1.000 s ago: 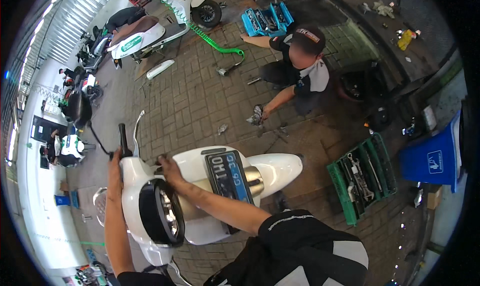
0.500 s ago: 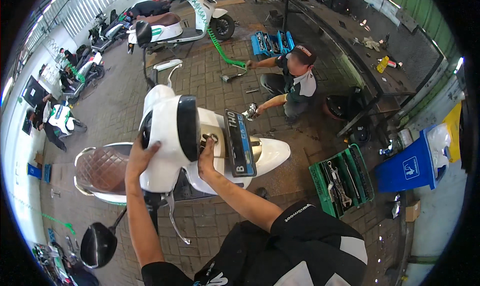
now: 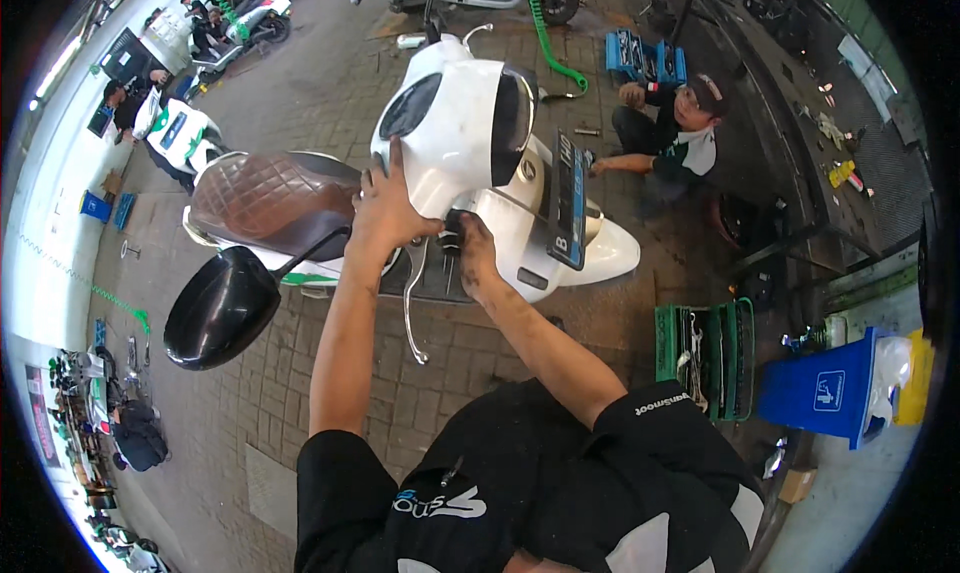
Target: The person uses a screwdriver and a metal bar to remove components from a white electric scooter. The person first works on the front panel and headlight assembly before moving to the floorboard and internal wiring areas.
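Cowl [image 3: 455, 123] of the white scooter [image 3: 505, 235], directly ahead, is braced by the left hand [image 3: 387, 211], splayed wide; a dark part [image 3: 453, 232] below is touched by the right hand [image 3: 476, 256], curled (whether it is gripped cannot be told). If uneven pressure were applied, the cowl could be swung and the nearby brake lever [image 3: 411, 308] knocked.
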Available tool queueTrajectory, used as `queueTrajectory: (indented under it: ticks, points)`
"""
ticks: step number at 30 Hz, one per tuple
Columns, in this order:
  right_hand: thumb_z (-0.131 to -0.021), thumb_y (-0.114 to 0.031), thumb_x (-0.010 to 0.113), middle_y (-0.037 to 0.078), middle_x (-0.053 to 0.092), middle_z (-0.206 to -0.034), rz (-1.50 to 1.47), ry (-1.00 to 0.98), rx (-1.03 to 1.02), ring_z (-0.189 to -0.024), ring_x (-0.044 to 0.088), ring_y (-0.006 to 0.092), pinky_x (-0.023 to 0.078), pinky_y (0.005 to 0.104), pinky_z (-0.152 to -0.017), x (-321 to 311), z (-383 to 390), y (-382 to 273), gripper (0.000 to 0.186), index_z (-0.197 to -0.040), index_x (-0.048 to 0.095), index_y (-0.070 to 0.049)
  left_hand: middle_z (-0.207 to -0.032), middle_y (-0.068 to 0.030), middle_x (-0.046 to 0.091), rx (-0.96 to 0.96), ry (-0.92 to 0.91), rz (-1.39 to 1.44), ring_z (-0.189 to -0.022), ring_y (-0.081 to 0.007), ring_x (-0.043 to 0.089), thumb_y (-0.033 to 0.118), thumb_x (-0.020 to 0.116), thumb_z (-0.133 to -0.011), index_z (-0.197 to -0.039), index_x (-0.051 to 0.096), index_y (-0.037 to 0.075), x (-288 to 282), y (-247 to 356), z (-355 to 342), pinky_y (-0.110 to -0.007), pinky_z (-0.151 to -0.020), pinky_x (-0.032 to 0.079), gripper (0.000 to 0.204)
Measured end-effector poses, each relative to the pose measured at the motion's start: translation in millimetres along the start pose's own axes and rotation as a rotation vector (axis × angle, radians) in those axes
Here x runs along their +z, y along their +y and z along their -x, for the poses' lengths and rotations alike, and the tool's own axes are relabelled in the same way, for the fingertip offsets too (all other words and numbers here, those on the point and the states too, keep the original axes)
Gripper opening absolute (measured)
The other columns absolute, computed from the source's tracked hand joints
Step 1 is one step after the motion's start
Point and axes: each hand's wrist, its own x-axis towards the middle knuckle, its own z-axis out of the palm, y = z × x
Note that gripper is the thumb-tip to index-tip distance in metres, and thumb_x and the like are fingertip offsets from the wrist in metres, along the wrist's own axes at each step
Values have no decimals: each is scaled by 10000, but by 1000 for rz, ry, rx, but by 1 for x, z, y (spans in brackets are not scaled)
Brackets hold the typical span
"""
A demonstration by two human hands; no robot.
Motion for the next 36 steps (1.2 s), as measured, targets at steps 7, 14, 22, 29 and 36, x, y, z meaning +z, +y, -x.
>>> queueTrajectory:
  ticks: [7,14,22,29,36]
  points:
    - [-866,-338,483,52,565,-848,21,-61,164,-743,520,133,410,279,-660,6,-9,-19,333,-1015,519,-42,-1343,-288,191,-3,33,-10,-1218,-455,256,341,800,-450,-1373,-29,122,3,5,-3,-584,-937,270,1260]
    - [-849,-272,532,47,574,-892,562,-312,101,-753,510,128,407,266,-653,-71,-1,-16,287,-1001,538,-29,-1248,-241,345,29,182,-7,-1158,-401,340,385,774,-513,-1376,49,148,15,2,-3,-548,-915,304,1151]
    - [-789,-264,600,156,588,-959,1270,93,254,-909,548,214,436,332,-807,-331,60,-96,418,-1053,515,48,-1251,-253,345,-31,204,-19,-1173,-393,328,327,762,-507,-1364,139,119,18,22,-3,-478,-967,292,1080]
    - [-754,-295,597,161,617,-873,1251,687,430,-802,592,261,452,341,-703,-583,95,-165,437,-1044,547,28,-1262,-172,399,43,403,565,-1166,-295,374,101,646,-638,-1279,325,-6,28,28,-9,-358,-993,266,724]
    - [-762,-318,587,118,578,-740,1273,850,562,-599,545,184,441,315,-565,-728,147,-258,427,-996,548,37,-1301,-179,363,-340,726,-2,-1205,-347,323,463,534,-791,-1282,359,46,50,137,-68,-403,-997,231,667]
